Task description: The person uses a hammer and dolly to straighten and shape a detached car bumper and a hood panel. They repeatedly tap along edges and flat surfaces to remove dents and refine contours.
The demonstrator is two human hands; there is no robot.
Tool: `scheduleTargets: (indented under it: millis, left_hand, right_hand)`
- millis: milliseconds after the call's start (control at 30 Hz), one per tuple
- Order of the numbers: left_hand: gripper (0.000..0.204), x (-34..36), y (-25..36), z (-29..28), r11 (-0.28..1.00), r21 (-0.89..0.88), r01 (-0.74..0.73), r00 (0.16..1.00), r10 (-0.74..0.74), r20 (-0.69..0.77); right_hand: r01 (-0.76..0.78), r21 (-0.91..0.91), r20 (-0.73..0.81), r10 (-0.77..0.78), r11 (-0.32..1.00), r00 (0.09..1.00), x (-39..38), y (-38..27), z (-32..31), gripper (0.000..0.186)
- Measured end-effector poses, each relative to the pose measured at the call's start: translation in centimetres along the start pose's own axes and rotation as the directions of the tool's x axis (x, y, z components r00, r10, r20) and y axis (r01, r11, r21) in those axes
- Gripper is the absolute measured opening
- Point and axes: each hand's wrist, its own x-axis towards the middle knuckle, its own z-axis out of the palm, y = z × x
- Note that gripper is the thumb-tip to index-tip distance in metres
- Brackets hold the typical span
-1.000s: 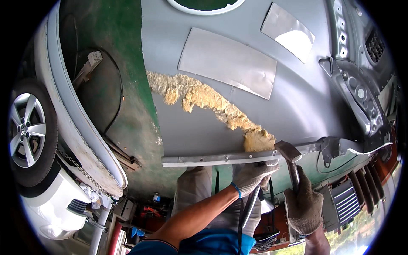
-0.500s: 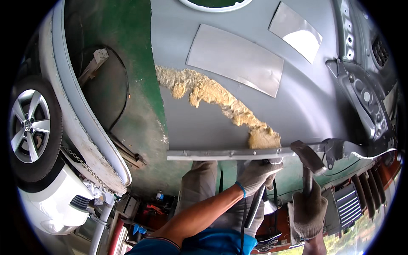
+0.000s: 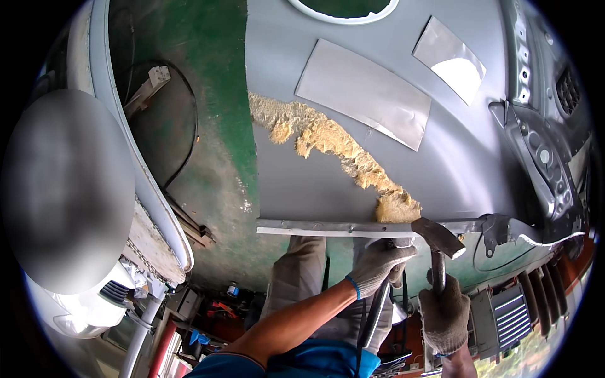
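A large grey car body panel [image 3: 315, 189] lies with its folded edge [image 3: 315, 228] toward me. My left hand [image 3: 384, 261], in a pale work glove, is closed around a metal tool with a long handle [image 3: 376, 312]; its metal head [image 3: 401, 241] sits just under the folded edge. To its right, my right hand [image 3: 445, 315], in a darker glove, grips a hammer [image 3: 438, 238] by the shaft. The hammer head overlaps the edge in view; whether it touches the metal I cannot tell.
Yellowish foam [image 3: 331, 145] runs across the panel, beside two silver-grey pads [image 3: 365, 91]. A curved pale panel [image 3: 151, 170] hangs at the left, by a white car part [image 3: 75, 309] and a blurred patch. A black cable [image 3: 195, 113] lies on the green floor.
The hammer and my right hand have moved left along the edge, closer to my left hand. My left hand stays at about the same spot. The view has shifted slightly.
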Motion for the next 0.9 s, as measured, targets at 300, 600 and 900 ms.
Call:
scheduleTargets:
  millis: [300, 600, 900]
  left_hand:
    - [0.027, -2.2, 1.0, -2.5, 0.992, -0.112, -0.05, 0.998, 0.044, -0.053]
    - [0.026, -3.1, 0.0, -3.5, 0.991, -0.117, -0.071, 0.985, 0.051, -0.166]
    - [0.028, -14.6, 1.3, -3.0, 0.934, 0.303, -0.19, 0.949, 0.254, -0.188]
  right_hand:
    - [0.258, -0.201, 0.09, -0.245, 0.945, 0.965, 0.9, -2.0, 1.2, 0.038]
    - [0.199, 0.024, 0.007, -0.199, 0.98, 0.98, -0.9, -0.7, 3.6, 0.028]
    - [-0.262, 0.804, -0.046, 0.495, 0.534, 0.868, -5.9, 2.6, 8.8, 0.042]
